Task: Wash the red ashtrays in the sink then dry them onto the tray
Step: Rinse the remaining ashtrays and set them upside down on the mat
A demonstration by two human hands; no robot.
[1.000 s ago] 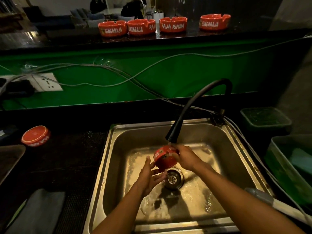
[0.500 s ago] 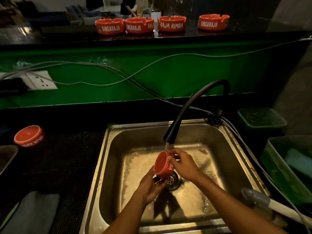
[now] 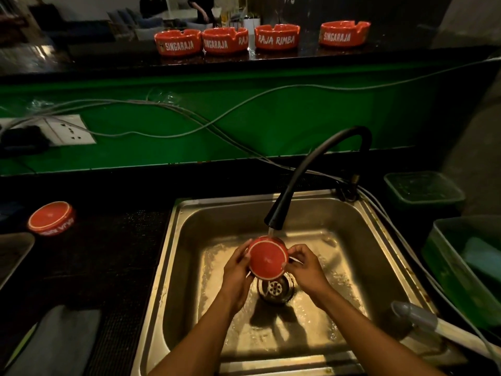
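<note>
Both of the person's hands were bare. The left hand [image 3: 235, 275] and the right hand [image 3: 306, 270] showed plain fingers and knuckles, lit warmly from above. Behind each hand the wrist ran straight into a bare forearm. The left forearm [image 3: 200, 337] and the right forearm [image 3: 374, 332] were uncovered all the way back to the bottom edge of the view, and any clothing beyond that lay out of sight. The arms were slim and smooth in outline. The backs of the hands caught the light, while the lower sides of both forearms fell into shade. Whether the fingers were wet could not be told.
</note>
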